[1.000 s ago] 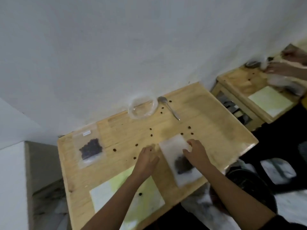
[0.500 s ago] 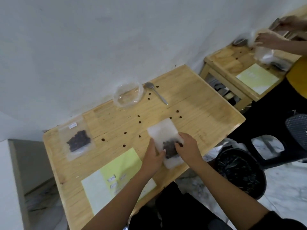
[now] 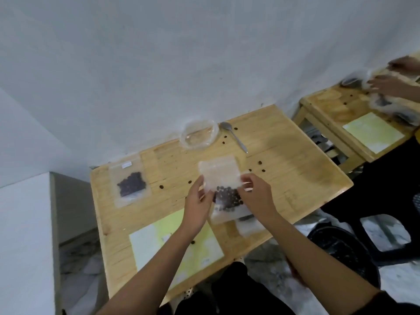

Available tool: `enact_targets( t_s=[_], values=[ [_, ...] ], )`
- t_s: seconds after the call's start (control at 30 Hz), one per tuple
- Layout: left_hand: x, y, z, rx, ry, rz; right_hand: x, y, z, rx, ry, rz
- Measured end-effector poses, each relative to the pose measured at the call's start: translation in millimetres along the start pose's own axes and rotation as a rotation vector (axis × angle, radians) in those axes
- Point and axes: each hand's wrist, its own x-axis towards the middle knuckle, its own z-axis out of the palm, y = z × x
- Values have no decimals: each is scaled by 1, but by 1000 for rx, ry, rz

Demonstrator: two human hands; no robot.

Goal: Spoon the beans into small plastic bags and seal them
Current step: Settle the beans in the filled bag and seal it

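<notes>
Status: about two bags in.

- One small clear plastic bag with a dark clump of beans (image 3: 130,183) lies flat on the light wooden desk (image 3: 295,178), beyond and outboard of my left hand (image 3: 198,202). Looks finished, but I can't confirm the seal from here.
- The second small frosted plastic bag (image 3: 219,176) is between my hands. Its dark brown beans (image 3: 228,197) are bunched in the lower half, closest to me.
- The left hand pinches its left edge and my right hand (image 3: 255,196) pinches its right edge, fingers curled on the plastic. Neither hand holds anything else.
- I can't tell whether the top strip is closed. My guess is sealing is the step in hand.
- The round clear plastic bowl (image 3: 198,137) ahead of both hands looks empty.
- The metal spoon (image 3: 234,137) lies on the desk ahead of my right hand, untouched.
- Loose scattered beans (image 3: 260,162) sit on the desk around and ahead of my hands. They likely need collecting.
- Another clear bag (image 3: 248,226) lies under the held one by my right wrist, contents unclear.

Left to do: seal this bag, then clean up the strays.
</notes>
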Motion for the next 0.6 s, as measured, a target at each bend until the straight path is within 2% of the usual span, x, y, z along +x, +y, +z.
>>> enact_targets(
  t_s=[0.13, 0.33, 0.47, 0.6],
  values=[
    [-6, 3, -49, -73, 150, 71, 1, -36, 27, 78, -79, -134],
    [-34, -15, -114, -216, 286, 2, -20, -67, 85, 139, -456, -166],
    [-52, -40, -143, -276, 462, -76, -31, -52, 118, 64, -515, -153],
    [-66, -62, -164, -362, 626, -106, -36, -22, 135, -212, -648, -51]
  ],
)
